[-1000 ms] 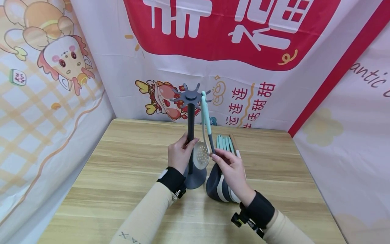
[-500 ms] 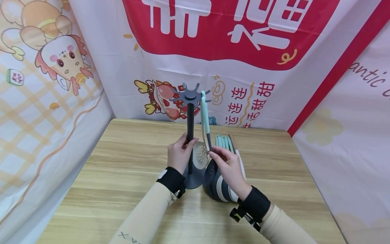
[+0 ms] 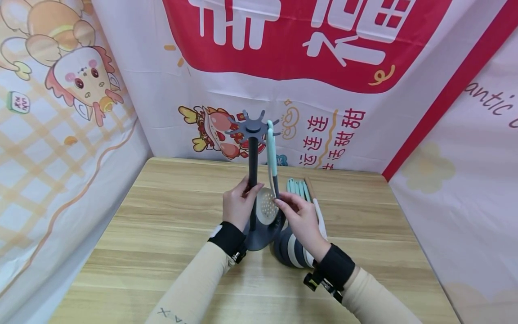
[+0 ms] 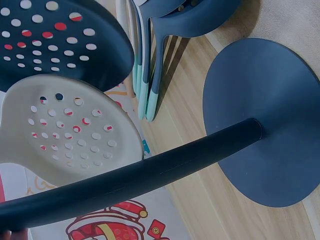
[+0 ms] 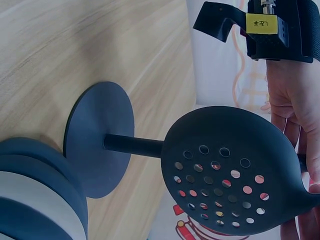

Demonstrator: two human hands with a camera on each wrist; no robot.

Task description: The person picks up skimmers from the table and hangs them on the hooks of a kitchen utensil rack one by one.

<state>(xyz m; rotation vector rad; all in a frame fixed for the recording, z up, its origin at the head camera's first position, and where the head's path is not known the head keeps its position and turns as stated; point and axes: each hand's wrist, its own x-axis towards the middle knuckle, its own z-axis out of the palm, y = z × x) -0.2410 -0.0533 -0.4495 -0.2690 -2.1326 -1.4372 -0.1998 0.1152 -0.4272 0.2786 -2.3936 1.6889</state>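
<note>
A dark utensil stand point(image 3: 252, 162) rises from a round base, with a several-armed hook head point(image 3: 253, 129) on top. My left hand point(image 3: 238, 204) grips its pole about midway. From the right side of the hook head hangs a dark skimmer point(image 5: 230, 170) with a mint handle point(image 3: 272, 150); my right hand point(image 3: 301, 218) pinches its lower shaft. A cream skimmer point(image 4: 70, 125) hangs close beside it, between the pole and the dark one. In the left wrist view, the two perforated heads nearly touch.
Right of the base, several dark and cream utensils point(image 3: 293, 247) lie bundled on the wooden table point(image 3: 162, 225), mint handles point(image 3: 297, 189) pointing to the back. A wooden-ended handle point(image 3: 310, 186) lies alongside. Printed cloth point(image 3: 226, 90) hangs behind the table and at both sides.
My right hand has moved slightly left, bringing the dark skimmer toward the pole. Its handle now hangs nearly upright beside the cream one. My left hand keeps its grip on the pole.
</note>
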